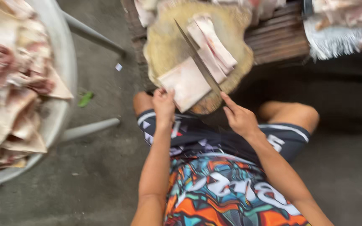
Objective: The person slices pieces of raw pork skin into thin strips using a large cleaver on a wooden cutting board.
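Slicing is partway: a pale slab of pork skin and fat lies on the round, worn wooden chopping block, with cut strips already stacked beyond the long knife blade and the wide slab yet uncut. The left hand pins the slab's near corner, its grip pinched narrow. The right hand closes on the knife handle. Soft, ragged meat pieces fill a smooth grey basin at left.
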Available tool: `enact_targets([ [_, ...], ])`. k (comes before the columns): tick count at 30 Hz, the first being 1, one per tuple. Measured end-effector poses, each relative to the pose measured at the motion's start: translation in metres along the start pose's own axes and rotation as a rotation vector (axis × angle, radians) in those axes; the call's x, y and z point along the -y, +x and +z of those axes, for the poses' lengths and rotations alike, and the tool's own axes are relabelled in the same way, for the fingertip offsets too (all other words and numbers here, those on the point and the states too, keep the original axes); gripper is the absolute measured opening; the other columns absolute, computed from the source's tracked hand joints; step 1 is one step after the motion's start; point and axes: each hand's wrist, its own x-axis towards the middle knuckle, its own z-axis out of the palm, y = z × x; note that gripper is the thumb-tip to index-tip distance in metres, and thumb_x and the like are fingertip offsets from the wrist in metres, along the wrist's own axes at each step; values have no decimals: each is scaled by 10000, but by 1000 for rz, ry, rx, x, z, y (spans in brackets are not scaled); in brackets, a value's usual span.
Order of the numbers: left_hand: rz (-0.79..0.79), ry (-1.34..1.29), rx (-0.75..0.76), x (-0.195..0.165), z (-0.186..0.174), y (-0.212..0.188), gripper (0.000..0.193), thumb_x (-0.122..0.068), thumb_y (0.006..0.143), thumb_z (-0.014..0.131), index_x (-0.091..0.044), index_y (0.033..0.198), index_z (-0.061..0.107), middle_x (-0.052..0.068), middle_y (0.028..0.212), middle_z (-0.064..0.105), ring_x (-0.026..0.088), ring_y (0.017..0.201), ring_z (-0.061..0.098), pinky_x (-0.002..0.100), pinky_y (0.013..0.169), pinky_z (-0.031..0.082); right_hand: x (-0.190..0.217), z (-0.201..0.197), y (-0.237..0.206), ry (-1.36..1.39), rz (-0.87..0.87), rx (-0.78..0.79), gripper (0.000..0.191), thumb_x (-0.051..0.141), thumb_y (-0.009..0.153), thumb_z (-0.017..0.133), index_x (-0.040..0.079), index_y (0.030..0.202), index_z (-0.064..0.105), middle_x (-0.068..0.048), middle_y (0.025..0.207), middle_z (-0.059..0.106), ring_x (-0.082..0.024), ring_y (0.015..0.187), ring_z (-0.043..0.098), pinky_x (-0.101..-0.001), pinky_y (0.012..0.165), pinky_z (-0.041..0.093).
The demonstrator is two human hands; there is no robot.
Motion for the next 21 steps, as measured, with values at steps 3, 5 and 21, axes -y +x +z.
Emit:
enact_targets([
  [3,-71,45,13,-2,4,10,199,-36,942,698,60,1111,656,103,964,736,151,812,687,284,699,570,3,-12,21,201,18,-21,531,153,1099,601,207,1605,451,-255,1272,679,-357,1062,745,-431,859,596],
  [5,-260,-68,46,-6,11,19,168,-59,921,692,40,1051,654,105,863,727,174,682,696,317,563,579,10,-22,33,290,451,154,591,154,1091,569,236,1657,421,-310,1016,663,-431,884,673,-443,774,575],
  [21,-234,251,66,-43,14,19,255,-110,899,726,69,1078,694,119,867,736,166,649,707,293,547,595,46,4,-1,262,-73,25,525,134,1086,589,106,1594,457,-270,1290,696,-394,1155,702,-411,947,557],
])
